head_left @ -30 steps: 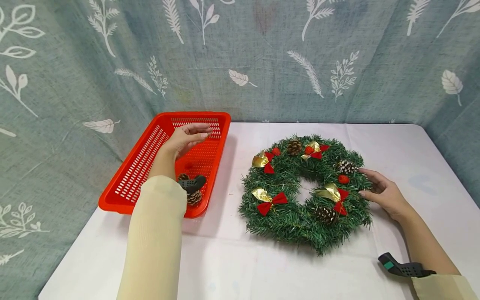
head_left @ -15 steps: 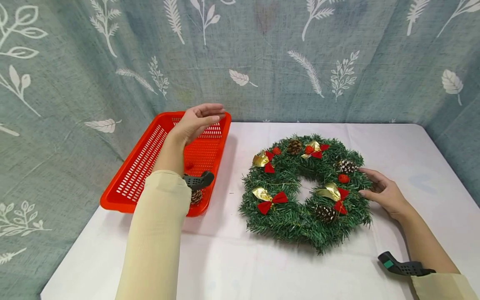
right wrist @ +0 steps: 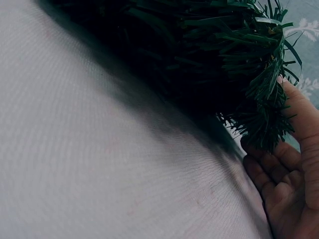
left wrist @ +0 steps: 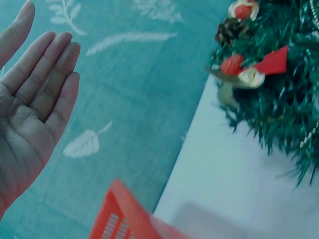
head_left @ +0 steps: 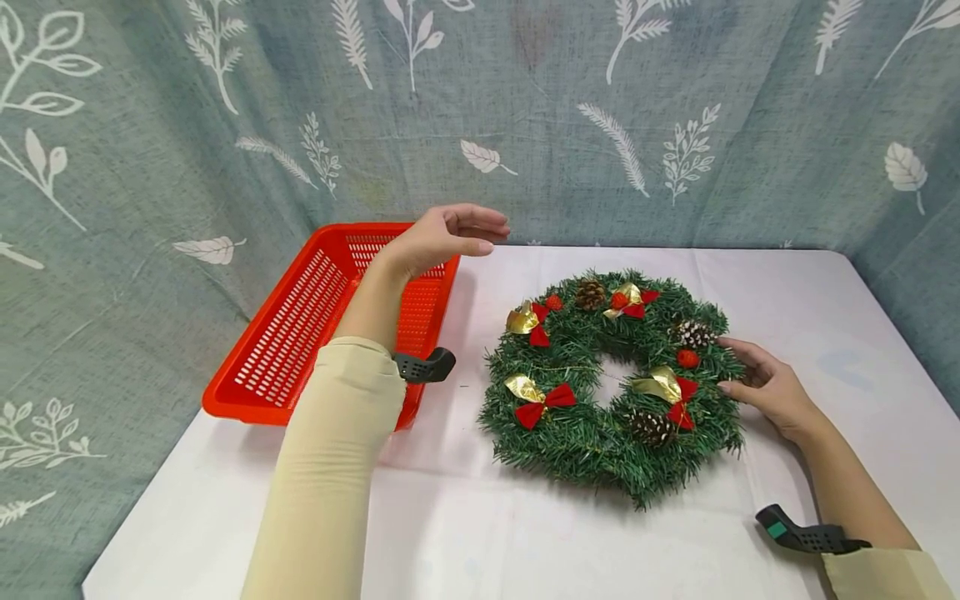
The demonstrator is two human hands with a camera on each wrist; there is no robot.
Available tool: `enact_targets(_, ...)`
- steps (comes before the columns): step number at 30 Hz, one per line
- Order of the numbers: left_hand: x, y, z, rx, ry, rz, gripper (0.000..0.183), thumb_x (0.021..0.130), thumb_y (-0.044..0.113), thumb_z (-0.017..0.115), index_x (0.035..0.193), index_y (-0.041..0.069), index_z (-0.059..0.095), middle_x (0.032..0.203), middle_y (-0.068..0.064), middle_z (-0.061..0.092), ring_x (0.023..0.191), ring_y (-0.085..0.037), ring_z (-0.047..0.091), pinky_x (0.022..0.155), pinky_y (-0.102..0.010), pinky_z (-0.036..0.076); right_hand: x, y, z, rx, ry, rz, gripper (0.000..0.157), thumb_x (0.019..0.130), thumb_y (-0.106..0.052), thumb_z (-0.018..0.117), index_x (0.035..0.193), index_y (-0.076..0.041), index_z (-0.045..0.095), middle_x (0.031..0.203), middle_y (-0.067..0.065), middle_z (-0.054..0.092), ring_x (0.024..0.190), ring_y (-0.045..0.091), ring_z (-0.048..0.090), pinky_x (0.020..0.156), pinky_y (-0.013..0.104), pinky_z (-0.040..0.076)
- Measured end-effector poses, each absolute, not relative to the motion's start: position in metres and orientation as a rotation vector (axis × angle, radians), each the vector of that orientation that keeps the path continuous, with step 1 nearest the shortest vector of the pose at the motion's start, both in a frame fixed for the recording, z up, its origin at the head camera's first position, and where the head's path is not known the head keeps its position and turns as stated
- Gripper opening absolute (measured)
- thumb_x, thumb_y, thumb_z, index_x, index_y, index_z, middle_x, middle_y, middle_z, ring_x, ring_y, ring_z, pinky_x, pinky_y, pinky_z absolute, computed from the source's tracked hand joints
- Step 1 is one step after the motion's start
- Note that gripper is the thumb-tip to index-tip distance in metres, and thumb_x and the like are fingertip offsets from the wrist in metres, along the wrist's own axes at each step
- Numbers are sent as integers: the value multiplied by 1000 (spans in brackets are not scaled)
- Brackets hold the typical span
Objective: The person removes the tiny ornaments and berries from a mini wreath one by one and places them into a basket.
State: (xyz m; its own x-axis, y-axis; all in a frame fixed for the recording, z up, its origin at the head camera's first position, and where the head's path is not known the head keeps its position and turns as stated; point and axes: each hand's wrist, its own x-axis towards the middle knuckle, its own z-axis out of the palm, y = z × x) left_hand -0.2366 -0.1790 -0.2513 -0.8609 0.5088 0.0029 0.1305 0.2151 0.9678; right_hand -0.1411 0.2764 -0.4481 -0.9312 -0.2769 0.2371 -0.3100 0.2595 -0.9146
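A green Christmas wreath (head_left: pixel 600 467) lies on the table, set with pinecones (head_left: pixel 651 427), red balls (head_left: pixel 687 358) and red-and-gold bows (head_left: pixel 546 407). My right hand (head_left: pixel 776 392) holds its right edge; in the right wrist view the thumb (right wrist: pixel 300 107) lies against the needles, with the other fingers curled low beside them. My left hand (head_left: pixel 450 233) is raised at the back right corner of the red basket (head_left: pixel 258 408), fingers stretched out to the right. In the left wrist view its palm (left wrist: pixel 22 124) faces the camera and holds nothing.
The basket stands at the left of the white-covered table (head_left: pixel 465 533), partly hidden by my left arm and sleeve (head_left: pixel 330 467). A patterned grey-green curtain (head_left: pixel 540 125) hangs behind the table and along its left side.
My left hand has risen out from over the basket and moved right, past its back corner. The right hand and the wreath have stayed in place. Pinecones in the basket are now hidden by the arm.
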Motion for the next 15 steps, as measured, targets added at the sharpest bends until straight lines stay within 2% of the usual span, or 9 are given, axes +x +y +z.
enact_targets(5, -236, -164, -256, 655, 2145, 1668, 43, 86, 2, 64, 128, 0, 56, 125, -16, 60, 118, -24, 56, 102, -34, 43, -141, 278, -448, 589, -2456, 1818, 65, 85, 9, 61, 142, -19, 44, 132, -27, 44, 117, -15, 36, 85, 5, 36)
enact_targets(10, -235, -149, -263, 675, 2102, 1639, 43, 86, 4, 64, 128, -1, 56, 122, -10, 63, 118, -24, 56, 102, -34, 44, -141, 278, -448, 605, -2440, 1849, 66, 85, 10, 61, 141, -20, 45, 135, -24, 44, 117, -15, 37, 85, 5, 37)
enact_targets(15, -232, -136, -270, 706, 2030, 1597, 42, 88, 7, 63, 129, 1, 55, 128, -15, 58, 121, -25, 53, 103, -33, 42, -141, 278, -449, 597, -2451, 1846, 66, 85, 9, 61, 143, -17, 43, 133, -26, 44, 118, -15, 36, 86, 4, 36)
